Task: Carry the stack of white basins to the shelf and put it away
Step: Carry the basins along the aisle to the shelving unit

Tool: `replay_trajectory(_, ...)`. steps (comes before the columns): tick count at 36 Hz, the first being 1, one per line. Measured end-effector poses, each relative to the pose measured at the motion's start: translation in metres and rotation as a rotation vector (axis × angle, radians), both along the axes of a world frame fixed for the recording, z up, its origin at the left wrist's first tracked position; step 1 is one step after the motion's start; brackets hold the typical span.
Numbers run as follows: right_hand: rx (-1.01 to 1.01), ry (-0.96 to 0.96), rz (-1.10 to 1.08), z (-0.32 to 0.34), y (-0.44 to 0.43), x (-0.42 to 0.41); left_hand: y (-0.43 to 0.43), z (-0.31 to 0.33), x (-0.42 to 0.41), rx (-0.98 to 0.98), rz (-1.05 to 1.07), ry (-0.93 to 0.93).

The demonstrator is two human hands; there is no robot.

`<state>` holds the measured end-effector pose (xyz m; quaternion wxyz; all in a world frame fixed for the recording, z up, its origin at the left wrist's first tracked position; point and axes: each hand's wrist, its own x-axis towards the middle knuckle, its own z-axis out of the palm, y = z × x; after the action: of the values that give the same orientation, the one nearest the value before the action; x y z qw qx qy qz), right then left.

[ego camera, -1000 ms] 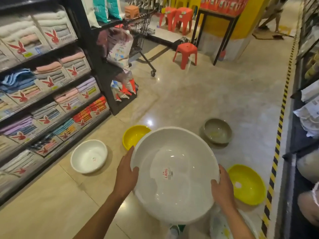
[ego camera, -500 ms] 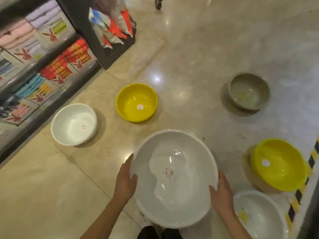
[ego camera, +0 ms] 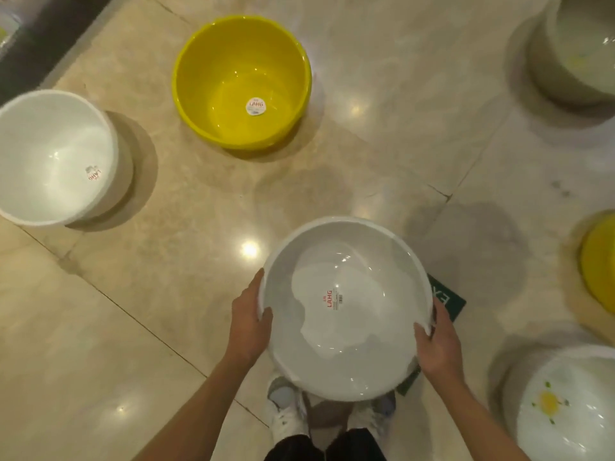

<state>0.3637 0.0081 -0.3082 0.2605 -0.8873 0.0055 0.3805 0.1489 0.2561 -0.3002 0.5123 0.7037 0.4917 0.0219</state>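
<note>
I hold a large white basin [ego camera: 346, 347] with a small LAHG label inside, level above my feet. My left hand [ego camera: 249, 322] grips its left rim, thumb over the edge. My right hand [ego camera: 439, 347] grips its right rim the same way. Whether more basins are nested under it cannot be told from above. The dark base of the shelf [ego camera: 40, 44] shows only at the top left corner.
On the tiled floor stand a white basin [ego camera: 50, 154] at left, a yellow basin [ego camera: 239, 81] ahead, a grey basin [ego camera: 579, 51] top right, another yellow one [ego camera: 599, 264] at right, and a flower-printed white one [ego camera: 565, 407] bottom right. A green floor sign [ego camera: 449, 301] lies under the basin.
The view has tipped steeply downward: the shelves and aisle have left the frame and the floor basins have slid up. The held basin stays between both hands, now above my shoes.
</note>
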Motion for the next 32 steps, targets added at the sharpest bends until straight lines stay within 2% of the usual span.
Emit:
replay_trajectory(4,-0.009,0.029,0.043,-0.029,0.001,-0.004,-0.006,-0.044,-0.008,0.069,-0.003,0.067)
replay_trajectory(9,0.021,0.093,0.019,-0.040,0.007,-0.003,-0.006,-0.075,-0.011,-0.030,0.036,0.102)
replay_trajectory(14,0.016,0.093,-0.008,-0.021,0.014,-0.002,0.008,-0.049,0.001,-0.048,0.022,0.032)
replay_trajectory(18,0.021,0.114,-0.007,0.033,0.028,0.005,0.023,-0.013,-0.004,-0.059,0.057,0.108)
replay_trajectory(20,0.051,0.098,0.005,0.070,0.037,0.011,0.031,0.023,-0.003,-0.033,0.046,0.080)
replay_trajectory(25,0.147,-0.003,0.023,0.184,0.064,0.027,0.057,0.168,0.018,0.071,0.020,-0.083)
replay_trajectory(32,0.296,-0.174,0.061,0.368,0.111,0.059,0.103,0.351,0.027,0.213,0.045,-0.131)
